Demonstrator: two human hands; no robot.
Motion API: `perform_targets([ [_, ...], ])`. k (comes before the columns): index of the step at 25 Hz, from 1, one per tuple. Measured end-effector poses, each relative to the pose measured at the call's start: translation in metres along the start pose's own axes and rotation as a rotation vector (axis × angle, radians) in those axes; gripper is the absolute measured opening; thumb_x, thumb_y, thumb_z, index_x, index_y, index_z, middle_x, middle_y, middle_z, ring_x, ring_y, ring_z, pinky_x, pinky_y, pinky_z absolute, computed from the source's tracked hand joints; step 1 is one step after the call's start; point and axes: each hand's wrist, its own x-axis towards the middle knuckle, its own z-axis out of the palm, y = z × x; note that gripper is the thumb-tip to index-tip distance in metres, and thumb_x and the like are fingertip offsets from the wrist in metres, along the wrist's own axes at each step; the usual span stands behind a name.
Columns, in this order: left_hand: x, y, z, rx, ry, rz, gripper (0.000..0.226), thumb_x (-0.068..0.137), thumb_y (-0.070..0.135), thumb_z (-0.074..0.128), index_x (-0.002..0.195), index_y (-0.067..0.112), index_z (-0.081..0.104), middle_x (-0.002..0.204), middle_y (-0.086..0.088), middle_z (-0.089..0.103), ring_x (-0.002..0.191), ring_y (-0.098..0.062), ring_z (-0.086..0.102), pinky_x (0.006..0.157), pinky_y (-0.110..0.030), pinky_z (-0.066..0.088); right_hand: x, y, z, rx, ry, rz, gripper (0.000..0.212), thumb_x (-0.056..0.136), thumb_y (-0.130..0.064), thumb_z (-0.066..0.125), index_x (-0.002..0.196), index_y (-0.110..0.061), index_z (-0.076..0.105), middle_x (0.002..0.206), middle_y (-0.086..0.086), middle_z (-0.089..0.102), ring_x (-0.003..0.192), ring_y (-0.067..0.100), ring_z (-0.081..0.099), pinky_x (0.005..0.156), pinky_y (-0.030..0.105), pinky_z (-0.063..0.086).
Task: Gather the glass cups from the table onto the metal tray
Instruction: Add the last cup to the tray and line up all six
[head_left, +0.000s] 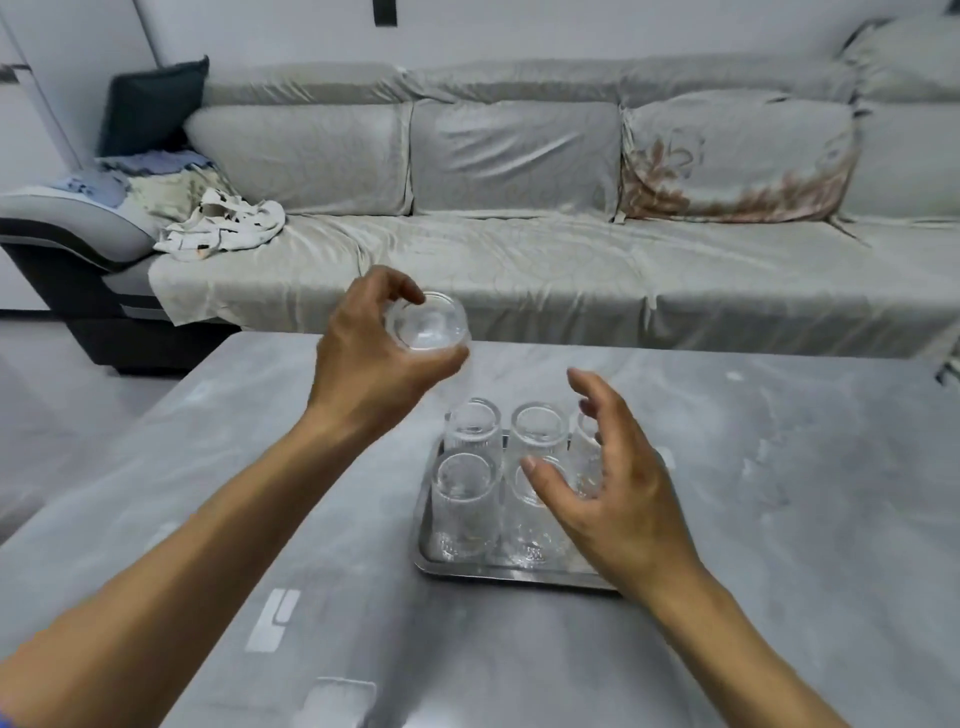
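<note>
On the table, head view: a grey table (779, 467) stands before a sofa (519, 249); the tray (509, 569) sits near its middle, just ahead of the person.
Left hand: the left hand (363, 364) is raised beyond and to the left of the tray, its fingers (400, 291) and thumb wrapped round a cup (427, 323).
Held cup: it is clear of the table and of the tray, and I look at one round end of it, so its long axis points roughly at the camera; whether that end is mouth or base I cannot tell.
Right hand: the right hand (608, 488) hovers over the right side of the tray, fingers spread and curled, gripping nothing; it hides the near right corner.
Cups on tray: five tray cups (465, 499) show, standing in two rows; the far right one is half hidden behind the right hand, and any sixth at the near right would be hidden too.
Key relation: the held cup lies up and left of the tray, so its path runs down, rightward and toward the person.
Nearer hand: the left carries the cup; the right is nearer to the covered corner.
Progress: by my judgement this is the last cup, since none shows on the bare table.
Next move: likely the right hand must clear the corner before the cup goes down.
</note>
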Motion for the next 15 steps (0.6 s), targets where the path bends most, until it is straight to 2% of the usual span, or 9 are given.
perform_targets([
  [2, -0.047, 0.049, 0.006, -0.079, -0.112, 0.083, 0.054, 0.053, 0.047, 0.08, 0.096, 0.036, 0.05, 0.097, 0.016, 0.062, 0.085, -0.006, 0.061, 0.065, -0.027, 0.05, -0.01, -0.011, -0.014, 0.141, 0.028, 0.074, 0.081, 0.072, -0.05, 0.076, 0.139, -0.046, 0.031, 0.138, -0.023, 0.05, 0.117, 0.0, 0.053, 0.092, 0.022, 0.046],
  [4, -0.09, 0.08, 0.025, -0.109, -0.195, 0.177, 0.051, 0.057, 0.041, 0.078, 0.099, 0.037, 0.049, 0.098, 0.018, 0.062, 0.088, -0.007, 0.06, 0.069, -0.026, 0.049, -0.028, -0.01, -0.022, 0.147, 0.132, 0.124, 0.078, 0.065, -0.051, 0.076, 0.134, -0.043, 0.039, 0.126, -0.018, 0.059, 0.109, 0.008, 0.06, 0.085, 0.03, 0.052],
  [6, -0.111, 0.092, 0.046, -0.073, -0.281, 0.292, 0.051, 0.065, 0.03, 0.075, 0.11, 0.035, 0.05, 0.108, 0.018, 0.061, 0.096, -0.008, 0.055, 0.08, -0.027, 0.047, -0.039, 0.0, -0.028, 0.113, 0.221, 0.194, 0.07, 0.059, -0.049, 0.068, 0.125, -0.038, 0.046, 0.114, -0.01, 0.064, 0.102, 0.017, 0.062, 0.079, 0.038, 0.054],
  [8, -0.111, 0.081, 0.058, -0.069, -0.388, 0.319, 0.058, 0.073, 0.027, 0.073, 0.125, 0.028, 0.049, 0.124, 0.011, 0.058, 0.111, -0.01, 0.052, 0.094, -0.027, 0.043, -0.04, 0.019, -0.034, 0.106, 0.234, 0.302, 0.068, 0.055, -0.049, 0.071, 0.118, -0.034, 0.049, 0.106, -0.006, 0.066, 0.097, 0.022, 0.063, 0.076, 0.039, 0.054],
  [9, -0.107, 0.067, 0.058, -0.046, -0.388, 0.292, 0.059, 0.076, 0.029, 0.072, 0.129, 0.026, 0.049, 0.129, 0.008, 0.056, 0.116, -0.012, 0.05, 0.098, -0.027, 0.041, -0.038, 0.03, -0.036, 0.107, 0.219, 0.372, 0.069, 0.053, -0.047, 0.078, 0.115, -0.033, 0.05, 0.104, -0.006, 0.067, 0.095, 0.021, 0.063, 0.077, 0.039, 0.053],
  [11, -0.102, 0.027, 0.054, 0.074, -0.249, 0.187, 0.056, 0.077, 0.027, 0.072, 0.129, 0.022, 0.051, 0.131, 0.003, 0.057, 0.117, -0.017, 0.05, 0.098, -0.028, 0.039, -0.033, 0.051, -0.04, 0.123, 0.176, 0.502, 0.07, 0.052, -0.04, 0.087, 0.111, -0.03, 0.051, 0.099, -0.011, 0.067, 0.093, 0.016, 0.065, 0.076, 0.034, 0.052],
  [13, -0.107, -0.018, 0.046, 0.114, -0.151, -0.052, 0.057, 0.076, 0.021, 0.072, 0.128, 0.022, 0.051, 0.131, 0.002, 0.056, 0.117, -0.021, 0.05, 0.094, -0.029, 0.038, -0.033, 0.069, -0.038, 0.112, 0.122, 0.581, 0.068, 0.052, -0.036, 0.089, 0.108, -0.03, 0.05, 0.094, -0.015, 0.065, 0.09, 0.013, 0.065, 0.071, 0.028, 0.05],
  [15, -0.112, -0.047, 0.045, 0.05, -0.219, -0.273, 0.065, 0.074, 0.019, 0.069, 0.134, 0.026, 0.045, 0.136, 0.001, 0.053, 0.123, -0.023, 0.049, 0.095, -0.033, 0.04, -0.033, 0.084, -0.032, 0.058, 0.096, 0.625, 0.067, 0.051, -0.036, 0.088, 0.106, -0.031, 0.05, 0.095, -0.012, 0.065, 0.09, 0.016, 0.064, 0.071, 0.03, 0.049],
])
